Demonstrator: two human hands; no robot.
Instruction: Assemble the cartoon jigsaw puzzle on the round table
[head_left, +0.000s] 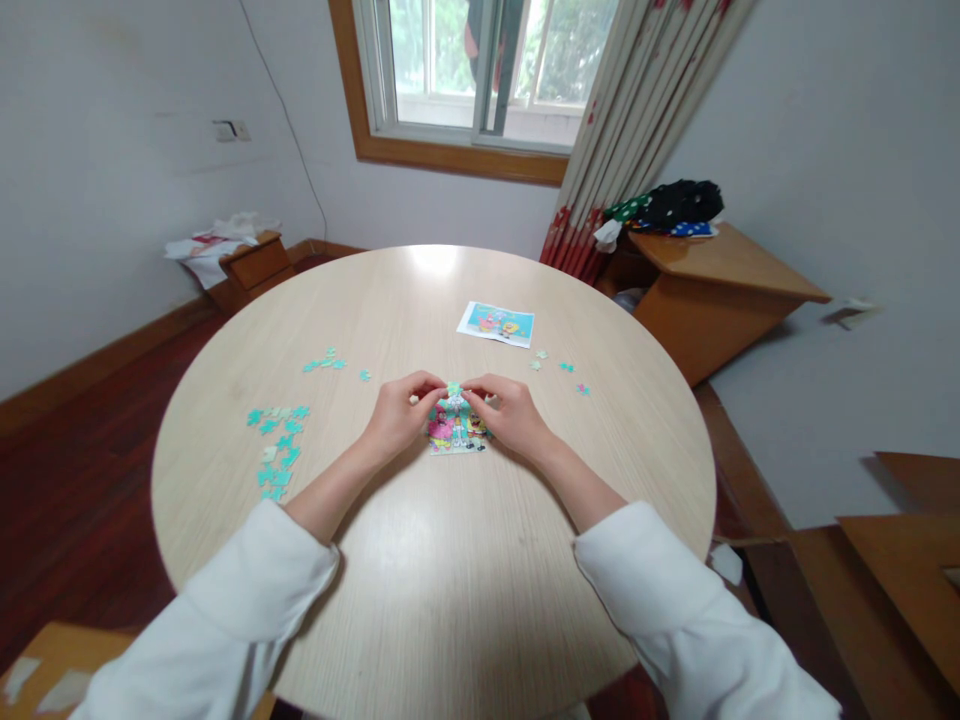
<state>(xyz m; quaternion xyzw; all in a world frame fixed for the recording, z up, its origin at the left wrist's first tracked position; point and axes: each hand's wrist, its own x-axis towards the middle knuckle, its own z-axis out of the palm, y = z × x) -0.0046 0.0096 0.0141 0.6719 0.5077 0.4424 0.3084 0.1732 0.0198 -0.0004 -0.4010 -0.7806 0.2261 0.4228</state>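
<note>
A partly joined cartoon jigsaw puzzle point(458, 440) lies flat near the middle of the round table point(450, 580). Above its top edge, a pale green puzzle piece point(454, 389) is pinched between my two hands. My left hand point(403, 410) has thumb and forefinger closed at the piece's left side. From the right, my right hand point(510, 412) closes its fingertips on the other side. Both hands cover the side edges of the joined puzzle.
Loose turquoise pieces point(281, 450) lie at the left, with a smaller group point(325, 362) farther back. A picture card point(496, 325) rests behind my hands, and several pieces point(567, 367) lie right of it. A wooden cabinet point(720, 290) stands beyond the table's right edge.
</note>
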